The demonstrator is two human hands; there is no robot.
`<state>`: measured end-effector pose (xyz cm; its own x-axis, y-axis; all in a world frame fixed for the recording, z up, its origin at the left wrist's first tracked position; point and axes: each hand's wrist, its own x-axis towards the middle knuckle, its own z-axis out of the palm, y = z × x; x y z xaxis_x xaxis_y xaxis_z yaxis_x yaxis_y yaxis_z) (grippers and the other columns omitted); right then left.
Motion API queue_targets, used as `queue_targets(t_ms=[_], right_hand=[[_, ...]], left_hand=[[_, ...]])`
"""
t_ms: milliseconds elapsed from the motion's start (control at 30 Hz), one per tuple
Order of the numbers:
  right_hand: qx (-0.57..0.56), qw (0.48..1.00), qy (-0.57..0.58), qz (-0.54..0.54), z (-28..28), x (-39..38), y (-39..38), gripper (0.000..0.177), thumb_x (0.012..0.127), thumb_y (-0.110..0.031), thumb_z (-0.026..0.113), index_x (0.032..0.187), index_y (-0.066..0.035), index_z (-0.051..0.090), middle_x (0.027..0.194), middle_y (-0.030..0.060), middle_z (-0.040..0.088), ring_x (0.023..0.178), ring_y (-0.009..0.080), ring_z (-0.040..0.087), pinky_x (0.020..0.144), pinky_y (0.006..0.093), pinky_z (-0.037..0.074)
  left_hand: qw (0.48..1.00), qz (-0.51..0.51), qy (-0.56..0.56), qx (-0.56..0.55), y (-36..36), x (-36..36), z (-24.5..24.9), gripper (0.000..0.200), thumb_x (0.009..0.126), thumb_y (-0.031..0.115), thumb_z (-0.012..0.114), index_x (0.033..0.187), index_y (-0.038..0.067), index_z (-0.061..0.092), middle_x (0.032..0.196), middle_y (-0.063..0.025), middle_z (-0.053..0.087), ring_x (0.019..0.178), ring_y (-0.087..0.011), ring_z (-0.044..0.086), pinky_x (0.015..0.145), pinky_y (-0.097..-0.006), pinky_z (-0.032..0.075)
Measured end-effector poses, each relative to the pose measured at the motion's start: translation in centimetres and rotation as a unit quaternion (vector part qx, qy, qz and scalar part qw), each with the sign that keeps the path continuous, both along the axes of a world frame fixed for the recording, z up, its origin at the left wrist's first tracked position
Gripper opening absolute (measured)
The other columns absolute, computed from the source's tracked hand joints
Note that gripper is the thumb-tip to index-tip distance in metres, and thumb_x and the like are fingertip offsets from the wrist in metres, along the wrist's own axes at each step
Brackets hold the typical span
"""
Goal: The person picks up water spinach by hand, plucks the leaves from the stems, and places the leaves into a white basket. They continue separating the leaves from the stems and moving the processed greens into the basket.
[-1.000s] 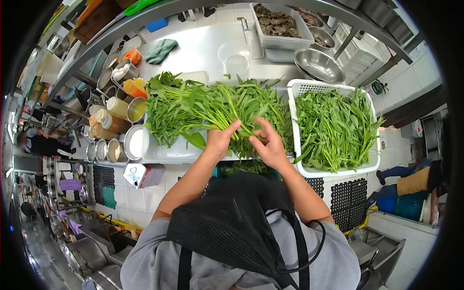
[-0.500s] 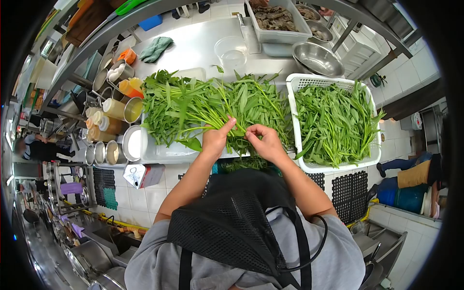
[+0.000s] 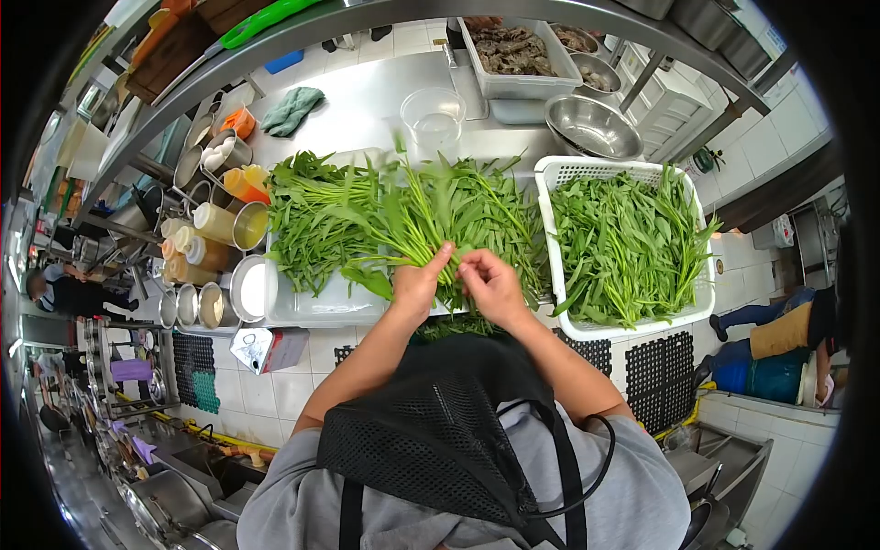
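My left hand (image 3: 419, 284) is closed around the stems of a bunch of water spinach (image 3: 417, 220), whose leafy tops point away from me and are partly blurred. Close beside it, my right hand (image 3: 493, 282) has its fingers curled in a pinch at the stem ends of the same bunch. Beneath and beyond both hands, more water spinach (image 3: 316, 220) is heaped on a pale plastic tray (image 3: 316, 310). To the right, a white perforated basket (image 3: 547, 243) is filled with loose water spinach (image 3: 628, 247).
Sauce bottles (image 3: 213, 220) and metal containers (image 3: 211, 305) line the left side. Behind the greens are a clear bowl (image 3: 433, 115), a green cloth (image 3: 291, 112), a steel bowl (image 3: 596, 126) and a tub of shrimp (image 3: 513, 82). Another person (image 3: 779, 335) is at far right.
The held bunch, earlier leaning left across the heap, now stands more upright and away from me. Both hands remain close together, slightly lower in view.
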<state>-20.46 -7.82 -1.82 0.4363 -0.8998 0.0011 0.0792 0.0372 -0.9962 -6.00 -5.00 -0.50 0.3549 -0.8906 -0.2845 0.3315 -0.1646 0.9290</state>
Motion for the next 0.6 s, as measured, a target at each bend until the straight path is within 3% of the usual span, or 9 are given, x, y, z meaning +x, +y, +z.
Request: queue_targets(t_ms=[67, 133, 267, 367, 433, 600], right_hand=[[-0.018, 1.0, 0.008, -0.003, -0.6, 0.1, 0.4, 0.012, 0.09, -0.009, 0.057, 0.095, 0.001, 0.057, 0.077, 0.0019, 0.062, 0.062, 0.0069, 0.054, 0.057, 0.0223, 0.045], [-0.056, 0.993, 0.1, 0.001, -0.4, -0.2, 0.6, 0.013, 0.087, -0.01, 0.058, 0.092, 0.002, 0.058, 0.076, 0.0016, 0.061, 0.062, 0.0063, 0.053, 0.057, 0.0231, 0.045], [-0.041, 0.994, 0.103, 0.015, -1.3, -0.4, 0.3, 0.014, 0.085, -0.01, 0.058, 0.09, 0.002, 0.058, 0.073, 0.0016, 0.06, 0.061, 0.0066, 0.052, 0.056, 0.0232, 0.044], [0.021, 0.999, 0.043, 0.007, -0.7, -0.5, 0.4, 0.01, 0.086, -0.008, 0.055, 0.089, 0.001, 0.057, 0.071, 0.0025, 0.059, 0.058, 0.0076, 0.052, 0.054, 0.0241, 0.044], [0.167, 0.986, -0.018, 0.018, 0.8, -0.8, 0.5, 0.007, 0.087, -0.008, 0.053, 0.088, -0.001, 0.055, 0.069, 0.0031, 0.058, 0.056, 0.0087, 0.051, 0.052, 0.0255, 0.043], [0.275, 0.954, -0.115, 0.01, 0.0, -1.2, 1.1, 0.006, 0.09, -0.009, 0.05, 0.089, -0.005, 0.055, 0.07, 0.0046, 0.057, 0.055, 0.0114, 0.05, 0.05, 0.0273, 0.044]], left_hand=[[0.997, -0.016, 0.059, -0.054, 0.0, 0.0, -0.3, 0.027, 0.083, 0.015, 0.072, 0.103, 0.001, 0.062, 0.1, -0.0059, 0.065, 0.089, -0.0144, 0.059, 0.08, -0.0299, 0.046], [0.997, -0.018, 0.056, -0.041, 0.3, 0.0, -0.5, 0.027, 0.083, 0.015, 0.072, 0.103, 0.001, 0.062, 0.099, -0.0056, 0.065, 0.089, -0.0142, 0.059, 0.08, -0.0297, 0.045], [0.999, -0.023, 0.039, -0.008, 0.8, 0.1, -0.9, 0.028, 0.082, 0.015, 0.072, 0.104, 0.001, 0.062, 0.099, -0.0048, 0.065, 0.088, -0.0138, 0.058, 0.081, -0.0295, 0.045], [0.999, -0.03, 0.022, -0.006, 1.3, -0.3, -0.3, 0.025, 0.082, 0.014, 0.072, 0.102, 0.001, 0.063, 0.098, -0.0046, 0.065, 0.087, -0.0136, 0.058, 0.082, -0.0293, 0.045], [0.999, -0.04, 0.005, -0.025, 1.8, -0.6, 0.3, 0.022, 0.083, 0.013, 0.071, 0.101, 0.001, 0.064, 0.097, -0.0047, 0.065, 0.087, -0.0133, 0.058, 0.083, -0.0294, 0.045], [0.997, -0.056, -0.02, -0.057, 2.8, -1.1, -0.1, 0.025, 0.084, 0.015, 0.071, 0.103, 0.001, 0.063, 0.099, -0.0066, 0.065, 0.095, -0.0158, 0.059, 0.091, -0.0325, 0.044]])
